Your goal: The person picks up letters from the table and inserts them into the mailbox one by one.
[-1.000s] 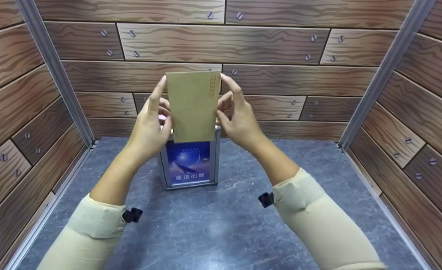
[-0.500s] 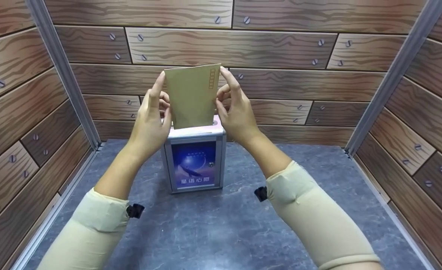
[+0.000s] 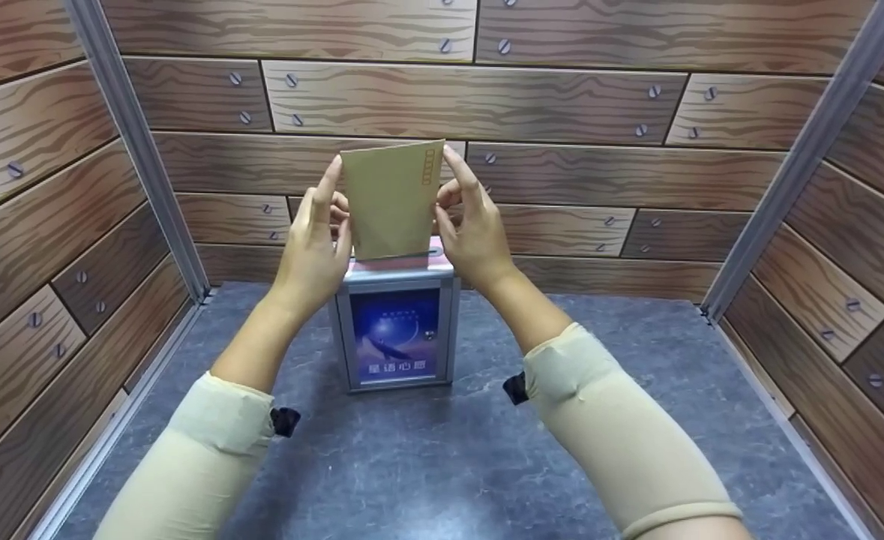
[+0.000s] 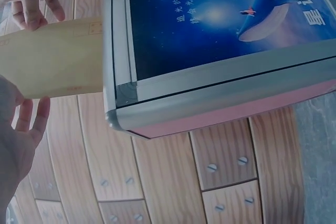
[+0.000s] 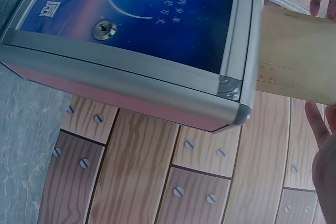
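Both hands hold a brown paper envelope on end, one at each long side edge. My left hand pinches the left edge with thumb and fingers. The right edge, by the column of small red boxes, is gripped by my right hand. Below stands a silver-framed box with a blue whale poster on its front and a pink top with a slot. The envelope's lower end is at the slot; whether it is inside cannot be told. In the left wrist view, the envelope bends slightly.
A round key lock sits on the box's front. The box stands on a grey marbled floor. Wood-plank-patterned walls enclose the back and sides, with metal posts at the corners.
The envelope's lower end has moved from in front of the box's upper front to above its top, then to the slot. Both hands moved with it, and the head view shifted slightly.
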`<state>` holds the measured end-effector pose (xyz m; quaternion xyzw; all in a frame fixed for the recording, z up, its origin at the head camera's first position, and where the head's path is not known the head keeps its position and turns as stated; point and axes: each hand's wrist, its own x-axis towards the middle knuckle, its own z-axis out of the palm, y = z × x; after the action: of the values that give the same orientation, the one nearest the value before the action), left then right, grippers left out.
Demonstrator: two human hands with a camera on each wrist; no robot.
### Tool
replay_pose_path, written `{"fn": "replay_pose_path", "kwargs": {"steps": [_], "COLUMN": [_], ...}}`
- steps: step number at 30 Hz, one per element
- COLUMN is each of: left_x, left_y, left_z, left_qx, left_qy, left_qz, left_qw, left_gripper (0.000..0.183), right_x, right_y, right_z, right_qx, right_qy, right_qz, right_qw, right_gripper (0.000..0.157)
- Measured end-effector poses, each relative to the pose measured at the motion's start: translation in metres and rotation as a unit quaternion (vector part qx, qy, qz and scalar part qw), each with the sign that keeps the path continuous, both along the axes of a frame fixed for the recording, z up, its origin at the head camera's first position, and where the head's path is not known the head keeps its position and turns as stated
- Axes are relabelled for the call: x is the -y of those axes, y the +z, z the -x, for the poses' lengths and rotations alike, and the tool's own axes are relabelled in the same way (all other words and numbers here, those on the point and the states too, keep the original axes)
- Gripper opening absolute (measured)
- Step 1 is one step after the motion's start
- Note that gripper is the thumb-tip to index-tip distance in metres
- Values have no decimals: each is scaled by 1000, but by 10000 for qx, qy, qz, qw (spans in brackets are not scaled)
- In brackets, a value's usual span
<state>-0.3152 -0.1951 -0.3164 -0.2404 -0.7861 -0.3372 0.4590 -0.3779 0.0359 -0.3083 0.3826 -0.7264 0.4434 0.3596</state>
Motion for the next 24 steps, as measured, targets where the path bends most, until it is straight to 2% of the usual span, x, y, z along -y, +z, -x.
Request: {"fn": "replay_pose_path", "kwargs": {"steps": [10,18,24], "left_x": [1,7,10], "left_y": [-4,-20,-31], "left_z": [7,17,27], "left_qx": [205,769,985], "left_qy": [176,218,338], "left_qz": [-71,-17,82], "left_qw": [9996,9968,9945], "left_gripper": [75,76,78], "right_x": [4,6,3], "right_y": [-6,-21,-32], "right_z": [7,16,23], "right_qx": [10,245,429], "right_qy": [-87,-137,-108], "right_qz": [-51,-440,-627], "right_qw": [9999,9986,9971], "right_gripper": [74,78,86]}}
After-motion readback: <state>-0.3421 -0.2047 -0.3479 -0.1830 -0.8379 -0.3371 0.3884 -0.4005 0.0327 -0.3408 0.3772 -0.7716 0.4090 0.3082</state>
